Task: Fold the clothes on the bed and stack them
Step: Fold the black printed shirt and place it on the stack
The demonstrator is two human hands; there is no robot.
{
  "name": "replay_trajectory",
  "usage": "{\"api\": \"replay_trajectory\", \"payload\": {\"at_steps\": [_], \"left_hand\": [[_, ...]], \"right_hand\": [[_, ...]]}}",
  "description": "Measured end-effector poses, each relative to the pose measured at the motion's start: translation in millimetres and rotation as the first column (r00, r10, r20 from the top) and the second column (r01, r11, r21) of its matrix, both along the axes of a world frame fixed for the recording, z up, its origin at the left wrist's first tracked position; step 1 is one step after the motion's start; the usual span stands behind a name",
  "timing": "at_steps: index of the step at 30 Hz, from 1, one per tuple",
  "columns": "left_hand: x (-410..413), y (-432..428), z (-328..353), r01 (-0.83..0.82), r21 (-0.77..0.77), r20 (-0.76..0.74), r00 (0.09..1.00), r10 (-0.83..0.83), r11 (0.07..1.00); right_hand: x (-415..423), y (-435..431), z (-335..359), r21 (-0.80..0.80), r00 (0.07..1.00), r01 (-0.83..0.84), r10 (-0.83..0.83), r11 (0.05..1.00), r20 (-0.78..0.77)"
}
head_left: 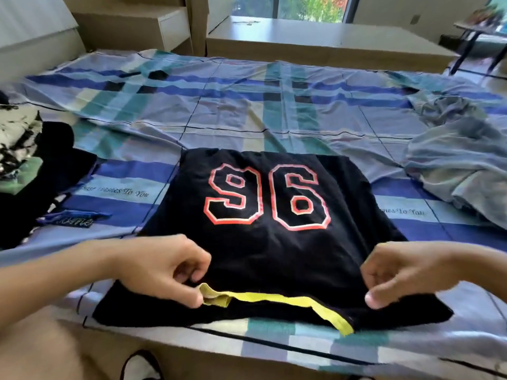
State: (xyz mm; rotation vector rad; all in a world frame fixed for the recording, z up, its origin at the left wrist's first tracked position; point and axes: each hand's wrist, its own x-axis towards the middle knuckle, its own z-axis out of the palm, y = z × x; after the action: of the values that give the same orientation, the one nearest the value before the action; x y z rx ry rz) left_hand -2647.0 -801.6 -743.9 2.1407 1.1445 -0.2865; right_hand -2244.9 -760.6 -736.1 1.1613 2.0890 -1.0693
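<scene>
A black shirt (274, 256) printed with a red-outlined "96" lies partly folded on the bed, near the front edge. A yellow collar band (277, 298) shows along its near side. My left hand (164, 267) pinches the left end of that yellow band. My right hand (403, 272) pinches the shirt's near right edge, fingers curled into the black cloth. At the left edge lies a pile of clothes (24, 171), black, green and patterned. A crumpled grey-blue garment (461, 160) lies unfolded at the right.
The bed carries a blue, teal and lavender plaid sheet (219, 111). Its front edge runs just below the shirt. Pale wooden furniture (329, 42) stands behind the bed, and a dark-legged table (477, 31) stands at the far right. A slipper (140, 366) shows on the floor.
</scene>
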Motion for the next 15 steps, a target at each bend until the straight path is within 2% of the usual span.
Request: {"api": "replay_trajectory", "payload": {"at_steps": [1, 2, 4, 5, 7, 9, 11, 13, 15], "left_hand": [[-1.5, 10.1, 1.2, -0.072, 0.027, 0.097, 0.993, 0.069, 0.997], [-2.4, 22.6, -0.2, -0.159, 0.096, 0.165, 0.976, 0.142, 0.983], [-7.8, 52.4, -10.1, -0.385, 0.288, 0.247, 0.915, 0.320, 0.877], [-11.6, 75.5, -17.4, -0.498, 0.366, 0.278, 0.865, 0.418, 0.786], [-19.1, 112.0, -33.2, -0.691, 0.411, 0.307, 0.720, 0.623, 0.595], [-25.8, 146.6, -49.7, -0.828, 0.337, 0.315, 0.548, 0.775, 0.448], [-30.9, 171.2, -61.9, -0.906, 0.244, 0.321, 0.413, 0.852, 0.347], [-37.7, 190.7, -69.7, -0.956, 0.120, 0.348, 0.294, 0.890, 0.269], [-43.0, 204.9, -70.9, -0.980, -0.097, 0.389, 0.124, 0.913, 0.174]], "right_hand": [[-1.0, 9.1, 7.0, -0.083, 0.994, 0.060, -0.067, 0.995, -0.087], [-1.5, 20.2, 10.1, -0.080, 0.974, 0.124, -0.136, 0.989, -0.180], [-2.8, 46.0, 2.7, 0.130, 0.883, 0.346, -0.275, 0.929, -0.381], [0.9, 65.4, -6.2, 0.243, 0.812, 0.491, -0.339, 0.837, -0.475], [8.4, 99.1, -28.2, 0.340, 0.668, 0.715, -0.453, 0.611, -0.590], [14.0, 127.5, -45.3, 0.355, 0.560, 0.826, -0.562, 0.438, -0.608], [16.3, 146.6, -56.5, 0.329, 0.474, 0.880, -0.641, 0.341, -0.603], [17.1, 162.9, -63.7, 0.299, 0.419, 0.907, -0.693, 0.296, -0.586], [15.7, 176.9, -67.1, 0.247, 0.381, 0.924, -0.719, 0.291, -0.581]]}}
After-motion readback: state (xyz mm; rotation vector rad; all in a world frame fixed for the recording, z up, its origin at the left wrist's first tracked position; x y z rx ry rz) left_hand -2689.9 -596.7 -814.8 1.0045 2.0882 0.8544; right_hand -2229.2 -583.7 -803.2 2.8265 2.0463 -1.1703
